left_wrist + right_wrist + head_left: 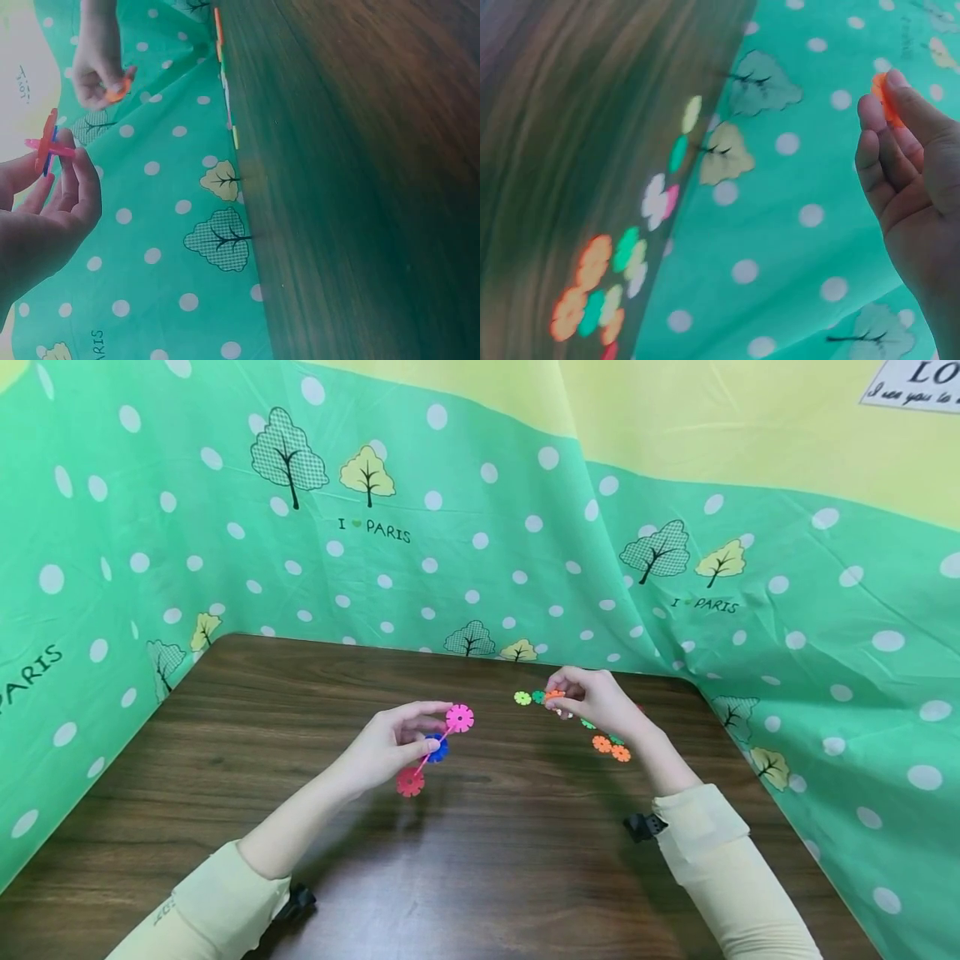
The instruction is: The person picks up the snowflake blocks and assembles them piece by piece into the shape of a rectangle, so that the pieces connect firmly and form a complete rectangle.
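My left hand [378,745] pinches a small joined group of plastic snowflake discs above the table. In it a pink disc [461,718] is uppermost, a blue disc [437,748] sits in the middle, and a red disc [409,782] hangs lowest, with another pink disc seen edge-on between them. My right hand [596,700] holds a single orange snowflake disc [886,100] between thumb and fingertips, raised over the far right of the table. The two hands are apart, and so are their pieces.
Loose snowflake discs lie near the table's far right edge: orange ones [594,262], green ones [678,154], a white one [655,201] and a yellow-green one [522,697]. Behind the brown wooden table [495,860] hangs a green dotted cloth [420,568].
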A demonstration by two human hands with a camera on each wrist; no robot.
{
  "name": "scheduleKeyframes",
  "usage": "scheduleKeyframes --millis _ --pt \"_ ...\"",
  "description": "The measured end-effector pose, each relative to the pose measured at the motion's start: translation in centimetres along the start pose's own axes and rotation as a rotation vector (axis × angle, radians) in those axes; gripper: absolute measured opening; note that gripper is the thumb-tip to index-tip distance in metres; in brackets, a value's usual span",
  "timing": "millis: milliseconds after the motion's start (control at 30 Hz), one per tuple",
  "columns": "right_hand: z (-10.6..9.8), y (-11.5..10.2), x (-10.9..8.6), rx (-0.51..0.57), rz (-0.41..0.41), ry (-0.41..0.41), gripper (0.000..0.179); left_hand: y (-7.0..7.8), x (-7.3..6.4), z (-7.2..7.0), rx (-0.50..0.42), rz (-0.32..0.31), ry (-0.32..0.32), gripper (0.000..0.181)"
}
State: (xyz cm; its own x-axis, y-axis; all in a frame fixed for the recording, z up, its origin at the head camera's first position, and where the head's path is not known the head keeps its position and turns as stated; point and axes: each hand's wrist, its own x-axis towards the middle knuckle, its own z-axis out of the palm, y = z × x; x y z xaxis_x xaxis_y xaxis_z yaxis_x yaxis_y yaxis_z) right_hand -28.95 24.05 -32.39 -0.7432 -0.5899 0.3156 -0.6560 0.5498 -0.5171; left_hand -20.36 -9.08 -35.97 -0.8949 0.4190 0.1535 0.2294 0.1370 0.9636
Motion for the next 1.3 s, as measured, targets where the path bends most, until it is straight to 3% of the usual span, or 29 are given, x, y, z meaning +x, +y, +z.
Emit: scheduleKeyframes --millis 167,333,667,1000,1300 --pt "-0.1 -3.6 0.5 -0.012 -0.048 0.051 0.017 0.0 0.1 0.1 0.004 -0.003 0.002 0.048" --pt "0.7 -3.0 1.1 0.010 -0.075 0.098 0.022 0.0 0.2 0.2 0.008 0.003 0.007 0.047" --pt "1.9 -5.6 1.4 0.085 -0.156 0.173 0.021 -0.2 0.3 0.4 0.027 0.028 0.002 0.045" --pt "3.5 -6.7 1.8 0.115 -0.264 0.151 0.015 0.2 0.5 0.7 0.025 0.018 -0.031 0.046" --pt "4.4 -7.0 2.1 0.071 -0.350 0.153 0.017 0.4 0.3 0.9 0.020 0.048 -0.041 0.044"
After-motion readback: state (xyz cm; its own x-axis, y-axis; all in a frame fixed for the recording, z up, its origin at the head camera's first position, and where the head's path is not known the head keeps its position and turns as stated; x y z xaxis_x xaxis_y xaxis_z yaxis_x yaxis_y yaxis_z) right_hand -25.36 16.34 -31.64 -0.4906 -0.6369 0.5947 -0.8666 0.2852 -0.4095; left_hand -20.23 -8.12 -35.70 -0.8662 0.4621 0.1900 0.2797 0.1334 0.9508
